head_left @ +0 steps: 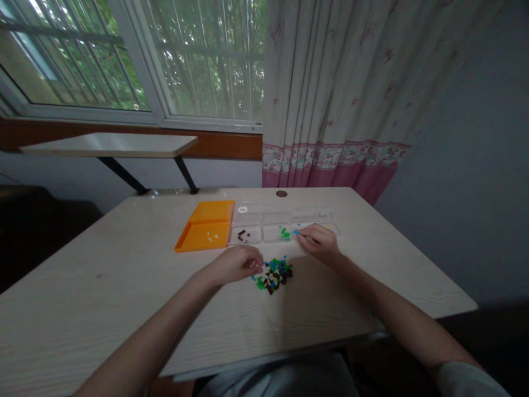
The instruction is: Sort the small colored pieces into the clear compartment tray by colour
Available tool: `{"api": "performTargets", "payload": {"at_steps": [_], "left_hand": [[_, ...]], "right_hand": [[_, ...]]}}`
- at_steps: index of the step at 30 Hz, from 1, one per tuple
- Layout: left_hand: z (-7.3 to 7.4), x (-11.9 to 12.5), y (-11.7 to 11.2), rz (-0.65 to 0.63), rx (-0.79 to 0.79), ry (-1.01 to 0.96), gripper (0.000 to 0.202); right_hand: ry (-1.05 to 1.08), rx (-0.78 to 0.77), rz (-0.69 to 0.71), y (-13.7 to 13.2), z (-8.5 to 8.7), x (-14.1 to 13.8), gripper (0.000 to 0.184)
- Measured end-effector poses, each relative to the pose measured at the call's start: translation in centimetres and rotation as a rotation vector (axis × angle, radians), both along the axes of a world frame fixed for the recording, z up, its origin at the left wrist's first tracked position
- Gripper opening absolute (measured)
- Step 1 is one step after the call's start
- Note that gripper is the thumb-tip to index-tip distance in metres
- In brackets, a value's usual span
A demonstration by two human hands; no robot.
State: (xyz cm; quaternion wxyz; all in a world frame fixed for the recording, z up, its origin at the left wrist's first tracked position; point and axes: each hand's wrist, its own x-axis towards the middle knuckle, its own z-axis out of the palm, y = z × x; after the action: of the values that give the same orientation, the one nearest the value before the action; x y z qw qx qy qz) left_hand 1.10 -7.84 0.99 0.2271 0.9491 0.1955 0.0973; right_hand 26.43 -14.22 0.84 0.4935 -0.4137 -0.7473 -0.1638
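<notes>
Coloured pieces (273, 274) lie heaped on the desk (124, 264) just in front of the clear tray (264, 216). Only a few are in the tray: brown ones (243, 235) in its near-left compartment, green ones (284, 234) in the next. By the look of it, most are left to sort. The right hand (320, 241) rests at the tray's near edge, its grip pinched on a blue piece (296, 232). The left hand (236, 263), fingers curled, touches the heap in front of the tray; whether its grip holds anything I cannot tell. An orange lid (206, 226) lies left of the tray.

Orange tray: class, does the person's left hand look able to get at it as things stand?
Probably yes. The left hand rests beside the pile of small pieces, and only bare table lies between it and the orange tray, farther off to its left.
</notes>
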Motion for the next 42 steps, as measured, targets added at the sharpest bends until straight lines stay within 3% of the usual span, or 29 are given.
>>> {"api": "performTargets", "payload": {"at_steps": [5,14,21,27,35,42], "left_hand": [[-0.1,0.1,-0.1,-0.031,0.033,-0.001,0.018],[-0.3,-0.3,0.3,0.018,0.092,0.035,0.016],[0.0,-0.2,0.1,-0.013,0.107,0.012,0.018],[0.1,-0.3,0.0,-0.022,0.142,0.018,0.017],[0.0,-0.2,-0.2,-0.040,0.140,0.007,0.017],[-0.3,0.7,-0.7,0.056,0.080,-0.167,0.017]], "right_hand": [[-0.031,-0.025,-0.032,0.0,-0.1,0.6,0.010],[-0.059,-0.371,-0.309,1.1,-0.8,3.2,0.021],[-0.019,-0.450,-0.389,1.3,-1.1,3.5,0.023],[-0.012,-0.455,-0.341,1.0,-1.0,2.6,0.021],[-0.173,-0.518,-0.007,-0.1,-2.3,-0.5,0.017],[-0.275,-0.530,0.096,-1.2,-2.1,-2.7,0.013]]}}
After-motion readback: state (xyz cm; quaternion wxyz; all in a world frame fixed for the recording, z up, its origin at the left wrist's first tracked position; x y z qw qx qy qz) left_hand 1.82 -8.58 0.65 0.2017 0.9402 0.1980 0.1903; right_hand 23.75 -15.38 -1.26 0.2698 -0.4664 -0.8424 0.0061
